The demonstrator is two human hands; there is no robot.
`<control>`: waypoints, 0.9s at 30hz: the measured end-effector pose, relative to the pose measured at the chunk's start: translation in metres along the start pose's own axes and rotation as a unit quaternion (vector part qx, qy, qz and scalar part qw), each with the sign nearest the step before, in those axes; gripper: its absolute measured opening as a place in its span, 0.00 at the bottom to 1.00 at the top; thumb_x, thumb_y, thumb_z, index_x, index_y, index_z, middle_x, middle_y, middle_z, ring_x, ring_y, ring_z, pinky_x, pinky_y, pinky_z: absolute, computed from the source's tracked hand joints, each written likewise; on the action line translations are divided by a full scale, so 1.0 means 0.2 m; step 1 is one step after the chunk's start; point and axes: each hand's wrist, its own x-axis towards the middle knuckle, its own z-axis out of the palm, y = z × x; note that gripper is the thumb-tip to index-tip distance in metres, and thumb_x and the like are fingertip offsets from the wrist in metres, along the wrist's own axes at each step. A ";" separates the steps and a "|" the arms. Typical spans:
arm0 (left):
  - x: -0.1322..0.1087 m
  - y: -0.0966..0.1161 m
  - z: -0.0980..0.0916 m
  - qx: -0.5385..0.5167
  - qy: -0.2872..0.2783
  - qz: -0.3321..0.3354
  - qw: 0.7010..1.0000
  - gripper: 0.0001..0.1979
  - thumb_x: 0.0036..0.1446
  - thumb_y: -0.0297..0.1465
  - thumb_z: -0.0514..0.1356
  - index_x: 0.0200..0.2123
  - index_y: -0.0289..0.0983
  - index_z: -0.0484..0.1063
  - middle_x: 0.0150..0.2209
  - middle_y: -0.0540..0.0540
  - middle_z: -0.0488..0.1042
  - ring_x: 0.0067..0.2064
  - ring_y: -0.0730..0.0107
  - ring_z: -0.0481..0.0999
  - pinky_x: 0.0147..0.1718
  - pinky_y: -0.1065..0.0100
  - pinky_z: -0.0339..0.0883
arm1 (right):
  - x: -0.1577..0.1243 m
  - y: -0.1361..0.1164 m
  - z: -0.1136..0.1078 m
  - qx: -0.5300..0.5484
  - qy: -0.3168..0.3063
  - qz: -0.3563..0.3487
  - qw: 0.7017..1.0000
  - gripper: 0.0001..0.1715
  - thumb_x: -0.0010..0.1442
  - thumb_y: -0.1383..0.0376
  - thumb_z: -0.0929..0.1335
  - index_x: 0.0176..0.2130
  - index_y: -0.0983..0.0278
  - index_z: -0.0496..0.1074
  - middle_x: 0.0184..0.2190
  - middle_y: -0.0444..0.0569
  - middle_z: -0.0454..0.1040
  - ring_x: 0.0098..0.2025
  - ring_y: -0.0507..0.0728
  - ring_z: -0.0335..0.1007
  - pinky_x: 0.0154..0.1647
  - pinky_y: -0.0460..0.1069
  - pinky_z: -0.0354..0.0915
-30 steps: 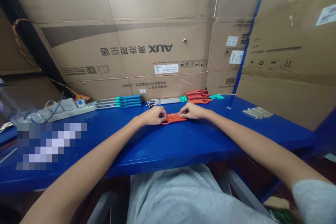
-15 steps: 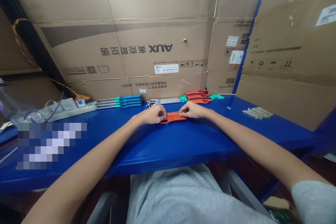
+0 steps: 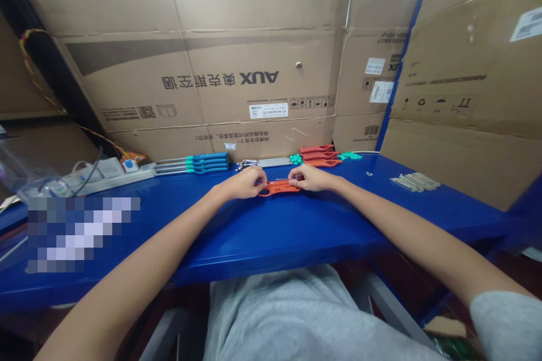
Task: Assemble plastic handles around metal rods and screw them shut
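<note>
An orange plastic handle piece (image 3: 279,186) lies across the middle of the blue table (image 3: 271,225), between my two hands. My left hand (image 3: 250,183) is closed at its left end, fingers pinched over the edge. At the right end my right hand (image 3: 304,177) is closed too, thumb and fingertips together on the piece. A thin metal strip shows along its upper edge. Just behind are a stack of grey metal strips (image 3: 275,162) and several red and orange handles (image 3: 318,155) with green parts (image 3: 296,159) beside them.
Several blue-handled tools (image 3: 209,163) lie at the back left, near a white power strip (image 3: 122,179). Pale flat pieces (image 3: 415,181) are on the right. Cardboard (image 3: 220,56) walls stand behind the table. A blurred patch covers the table's left part.
The orange piece has shifted very slightly up with both hands. My right fingers have changed position a little on its right end.
</note>
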 end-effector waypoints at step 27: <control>0.01 -0.01 0.01 -0.080 -0.062 -0.024 0.995 0.07 0.47 0.24 0.59 0.27 0.34 0.79 0.29 0.46 0.77 0.30 0.71 0.73 0.30 0.73 0.63 | 0.02 0.03 0.00 0.059 -0.052 0.036 0.996 0.14 0.46 0.59 0.73 0.27 0.70 0.78 0.25 0.49 0.77 0.27 0.52 0.66 0.29 0.45 0.60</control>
